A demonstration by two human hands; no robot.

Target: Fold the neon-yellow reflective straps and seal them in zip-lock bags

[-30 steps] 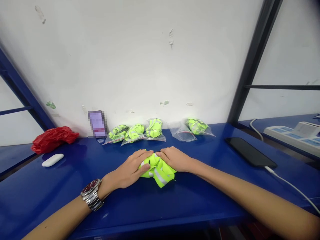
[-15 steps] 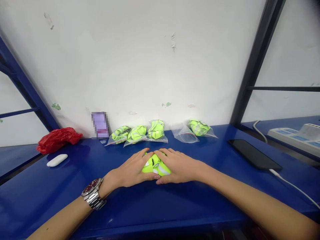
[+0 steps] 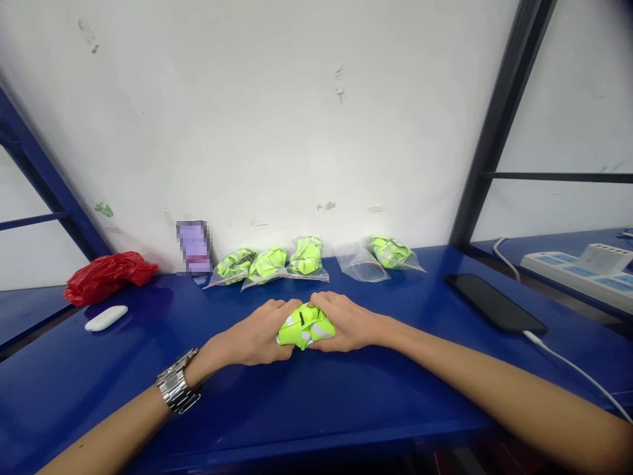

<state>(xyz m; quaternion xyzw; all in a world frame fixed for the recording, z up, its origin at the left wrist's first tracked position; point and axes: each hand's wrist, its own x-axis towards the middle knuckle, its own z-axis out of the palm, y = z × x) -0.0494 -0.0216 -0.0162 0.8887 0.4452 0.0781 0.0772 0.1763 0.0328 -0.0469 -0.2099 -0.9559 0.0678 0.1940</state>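
While the left hand [image 3: 262,335] and right hand [image 3: 351,323] have their fingers clamped around a neon bundle [image 3: 306,326], between the tabletop [image 3: 316,409]'s front and back edges, its folds could spring open if either grip slackens.

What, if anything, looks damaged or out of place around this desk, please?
The white wall has scuffed, flaking patches that break its smooth surface. On the blue tabletop, one clear zip bag looks unfilled, while four others hold neon-yellow reflective bundles. Nothing looks spilled.

The cloth bundle [image 3: 299,331] is yellow-green with silver bands, the table [image 3: 306,409] deep blue.
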